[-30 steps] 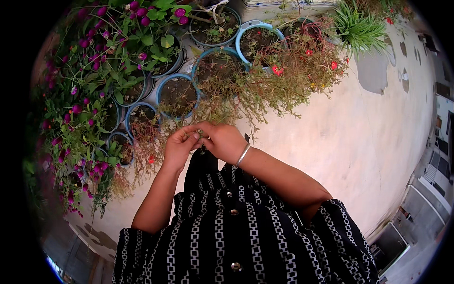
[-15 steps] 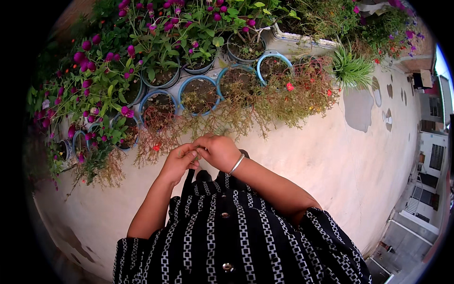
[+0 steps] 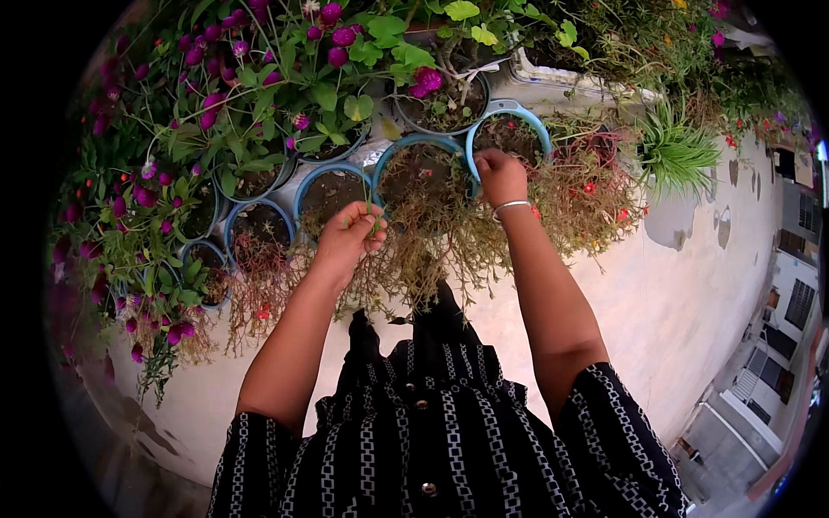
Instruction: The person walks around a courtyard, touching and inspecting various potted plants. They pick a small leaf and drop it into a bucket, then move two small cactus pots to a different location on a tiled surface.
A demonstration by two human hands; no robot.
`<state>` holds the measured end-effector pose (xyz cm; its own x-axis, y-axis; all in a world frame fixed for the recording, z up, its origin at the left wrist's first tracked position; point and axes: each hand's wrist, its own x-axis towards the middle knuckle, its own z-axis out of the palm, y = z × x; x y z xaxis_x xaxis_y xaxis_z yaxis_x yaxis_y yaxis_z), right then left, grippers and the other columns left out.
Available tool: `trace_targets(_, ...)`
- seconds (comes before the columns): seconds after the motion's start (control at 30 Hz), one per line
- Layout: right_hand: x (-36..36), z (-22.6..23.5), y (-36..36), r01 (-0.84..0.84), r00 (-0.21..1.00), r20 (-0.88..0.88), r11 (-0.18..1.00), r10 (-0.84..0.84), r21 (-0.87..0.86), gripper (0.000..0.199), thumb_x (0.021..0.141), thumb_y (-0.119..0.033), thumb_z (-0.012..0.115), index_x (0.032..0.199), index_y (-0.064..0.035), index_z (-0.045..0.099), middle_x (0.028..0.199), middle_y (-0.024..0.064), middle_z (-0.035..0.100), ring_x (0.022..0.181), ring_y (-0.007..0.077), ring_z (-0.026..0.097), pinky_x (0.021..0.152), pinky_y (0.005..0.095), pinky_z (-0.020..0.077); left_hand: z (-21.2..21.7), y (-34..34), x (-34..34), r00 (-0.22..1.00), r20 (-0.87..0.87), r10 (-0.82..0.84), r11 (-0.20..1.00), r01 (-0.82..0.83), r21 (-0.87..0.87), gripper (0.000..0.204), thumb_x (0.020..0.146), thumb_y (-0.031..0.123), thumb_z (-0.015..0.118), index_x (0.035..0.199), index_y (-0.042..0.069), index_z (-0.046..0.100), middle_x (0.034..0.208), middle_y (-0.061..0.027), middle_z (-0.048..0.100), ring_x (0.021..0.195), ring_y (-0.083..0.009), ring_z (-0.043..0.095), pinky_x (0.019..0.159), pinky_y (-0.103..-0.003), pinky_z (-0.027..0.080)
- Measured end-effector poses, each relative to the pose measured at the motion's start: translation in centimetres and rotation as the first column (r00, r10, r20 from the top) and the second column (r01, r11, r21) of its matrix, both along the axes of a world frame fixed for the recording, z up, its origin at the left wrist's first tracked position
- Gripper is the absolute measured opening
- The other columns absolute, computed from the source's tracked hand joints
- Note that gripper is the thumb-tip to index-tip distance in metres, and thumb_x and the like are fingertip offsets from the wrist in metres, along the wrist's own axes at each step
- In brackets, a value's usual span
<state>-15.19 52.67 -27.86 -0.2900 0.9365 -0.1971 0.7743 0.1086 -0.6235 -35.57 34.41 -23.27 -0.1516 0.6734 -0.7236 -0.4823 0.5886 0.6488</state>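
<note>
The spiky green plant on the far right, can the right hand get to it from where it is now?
Probably yes. The right hand rests on a blue-rimmed round pot, and only low trailing stems with red flowers lie between it and the spiky green plant.

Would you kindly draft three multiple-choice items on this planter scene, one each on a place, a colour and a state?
1. Where is the right hand?
A. at the rim of a blue pot
B. resting on the striped shirt
C. on the spiky green plant

2. What colour are the round flowers at upper left?
A. white
B. magenta
C. yellow

3. What is the left hand doing?
A. lying flat and open
B. hanging at the side
C. pinching thin stems

Key: 1 A, its fingers sit at the pot's rim; 2 B, the blooms are purple-pink; 3 C, fingertips meet around stems.
</note>
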Motion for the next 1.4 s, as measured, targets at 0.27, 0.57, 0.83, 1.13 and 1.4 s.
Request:
trace_targets(0.27,-5.2,-11.7,4.8,-0.236,0.847,0.364,0.887,0.388,-0.396,0.034,0.076,-0.035,0.063,0.098,-0.0099,0.065,0.099,0.0107,0.064,0.091,0.0299,0.06,0.078,0.0394,0.0494,-6.9,8.6,0.9,0.99,-0.021,0.142,0.98,-0.144,-0.137,0.015,0.093,0.01,0.045,0.103,0.005,0.054,0.092,-0.0045,0.058,0.075,-0.011,0.056,0.068,-0.025,0.048)
trace_targets(0.57,-7.7,-15.8,5.5,-0.26,0.758,0.459,0.86,0.464,-0.439,0.033,0.082,-0.039,0.054,0.086,-0.0094,0.068,0.088,0.0136,0.065,0.083,0.0315,0.062,0.073,0.0423,0.0503,-9.3,7.5,1.4,0.967,0.014,0.256,0.946,-0.247,-0.209,0.012,0.092,0.008,0.047,0.1,0.005,0.055,0.089,-0.0055,0.059,0.075,-0.0124,0.057,0.067,-0.024,0.049)
trace_targets(0.83,-6.5,-16.4,4.3,-0.224,0.903,0.287,0.92,0.32,-0.321,0.026,0.079,-0.032,0.06,0.085,-0.0082,0.066,0.085,0.0177,0.063,0.08,0.0351,0.06,0.071,0.0429,0.0487,-9.8,7.1,0.7,0.961,0.007,0.276,0.945,-0.27,-0.182,0.012,0.091,0.008,0.048,0.101,0.004,0.055,0.088,-0.0055,0.059,0.073,-0.0116,0.057,0.067,-0.025,0.049)
trace_targets(1.13,-3.7,-9.1,0.6,-0.106,0.968,-0.25,0.924,0.012,-0.368,0.01,0.077,-0.015,0.063,0.082,-0.0058,0.065,0.072,0.0156,0.061,0.066,0.034,0.06,0.059,0.0387,0.0473,-6.8,6.7,1.1,0.985,0.029,0.169,0.973,-0.162,-0.162,0.014,0.093,0.013,0.045,0.098,0.005,0.055,0.08,-0.001,0.053,0.067,-0.0092,0.051,0.061,-0.023,0.045)
trace_targets(1.4,-7.8,0.2,-7.5,-0.355,0.915,-0.161,0.928,0.37,0.118,0.013,0.081,-0.021,0.059,0.072,-0.0111,0.057,0.067,0.0084,0.059,0.061,0.0272,0.059,0.053,0.037,0.048,-3.1,3.3,2.1,0.92,0.162,0.357,0.927,-0.327,-0.187,0.02,0.093,0.027,0.05,0.091,0.008,0.056,0.072,0.0013,0.049,0.063,-0.0095,0.048,0.056,-0.024,0.041)
